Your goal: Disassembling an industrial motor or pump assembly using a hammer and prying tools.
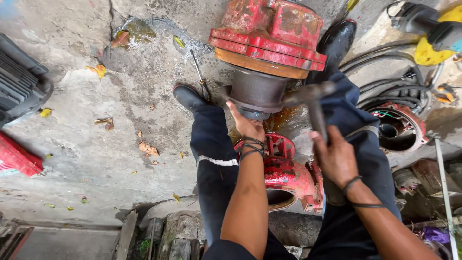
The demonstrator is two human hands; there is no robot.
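Rust-streaked red paint covers the pump housing (269, 36) that stands on the cracked concrete floor (96, 144) between the person's outstretched legs, boots (188, 96) braced at either side of it. Below its flange hangs a dark grey steel collar (257, 94), and the left hand (246, 126) presses against the collar's lower rim, fingers spread flat on the metal rather than wrapped round anything. The right hand (335, 156) has its fingers closed tight on the handle of a hammer (312, 98), whose head sits level with the collar and just beside it. By the look of things, the step in hand is knocking the collar on the housing while the other hand steadies it; a further blow would call for a square strike on the rim with the steadying fingers kept well off the line of the hammer head. A second red casting (288, 175) lies between the knees, a screwdriver (199, 72) rests on the floor by the left boot, and black cables (399, 89) coil at the right
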